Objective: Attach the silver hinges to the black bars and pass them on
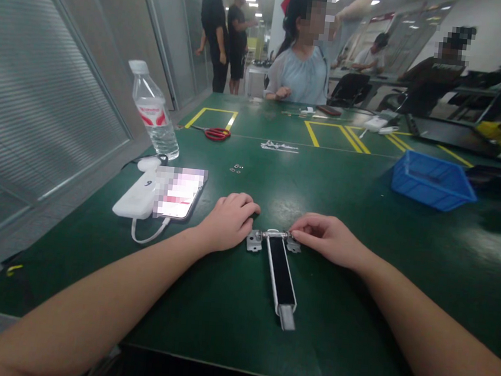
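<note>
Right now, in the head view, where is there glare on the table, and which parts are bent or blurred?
Head view: ceiling lights give a pale glare on the green table beyond the left hand and right hand; the wide lens bends the wall blinds and stretches both forearms at the edges; the metal bracket is sharp; the phone screen is pixelated.

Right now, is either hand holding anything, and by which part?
The right hand pinches the right bracket end of the metal hinge piece. The left hand rests fisted beside its left bracket, holding nothing visible.
</note>
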The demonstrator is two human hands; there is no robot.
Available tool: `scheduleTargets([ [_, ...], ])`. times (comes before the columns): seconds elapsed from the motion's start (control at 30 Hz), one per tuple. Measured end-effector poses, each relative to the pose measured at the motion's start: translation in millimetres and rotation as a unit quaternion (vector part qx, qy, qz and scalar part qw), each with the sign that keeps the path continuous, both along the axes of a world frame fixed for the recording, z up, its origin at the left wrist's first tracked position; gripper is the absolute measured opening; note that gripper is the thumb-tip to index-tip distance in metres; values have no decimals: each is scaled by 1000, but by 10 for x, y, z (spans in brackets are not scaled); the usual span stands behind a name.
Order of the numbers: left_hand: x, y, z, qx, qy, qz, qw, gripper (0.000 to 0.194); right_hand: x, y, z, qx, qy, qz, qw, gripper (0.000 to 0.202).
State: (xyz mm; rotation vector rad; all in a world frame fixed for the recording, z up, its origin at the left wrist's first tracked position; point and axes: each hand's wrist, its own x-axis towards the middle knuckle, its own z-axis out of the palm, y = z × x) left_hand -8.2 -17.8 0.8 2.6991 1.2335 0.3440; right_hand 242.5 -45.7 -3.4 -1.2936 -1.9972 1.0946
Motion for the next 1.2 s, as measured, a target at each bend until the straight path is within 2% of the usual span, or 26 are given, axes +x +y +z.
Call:
scheduleTargets([
  [0.87, -8, 12, -22, 1, -7, -3, 1000, 25, 15, 13, -2, -25, 40, 1, 999, 27],
  [1.2, 1, 3, -13, 3, -3, 2, 1000, 25, 20, 8, 15, -34, 46, 7, 998, 22],
])
